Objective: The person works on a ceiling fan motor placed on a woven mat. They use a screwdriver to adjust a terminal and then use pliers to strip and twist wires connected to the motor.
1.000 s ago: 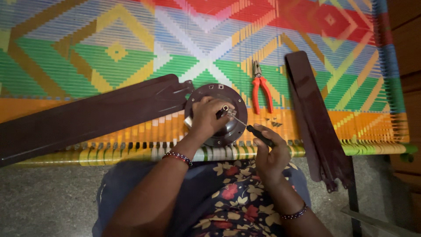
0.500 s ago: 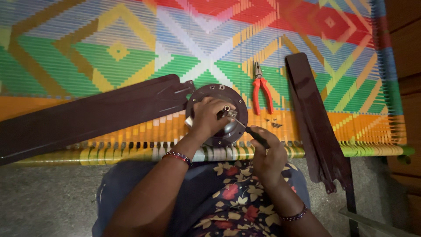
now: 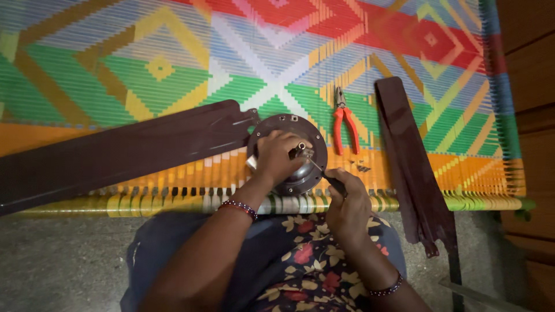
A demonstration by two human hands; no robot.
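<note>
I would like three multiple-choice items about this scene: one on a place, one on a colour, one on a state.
1. Where do the pliers lie?
A. right of the motor hub
B. on the floor
C. on the loose blade

2. Which colour are the plier handles?
A. blue
B. red
C. black

3. What does the right hand do?
A. rests open
B. grips a screwdriver
C. lifts the hub

Answers: 1 A, they lie on the woven cot beside the hub; 2 B, both handles are red; 3 B, its fingers close round the dark handle.
</note>
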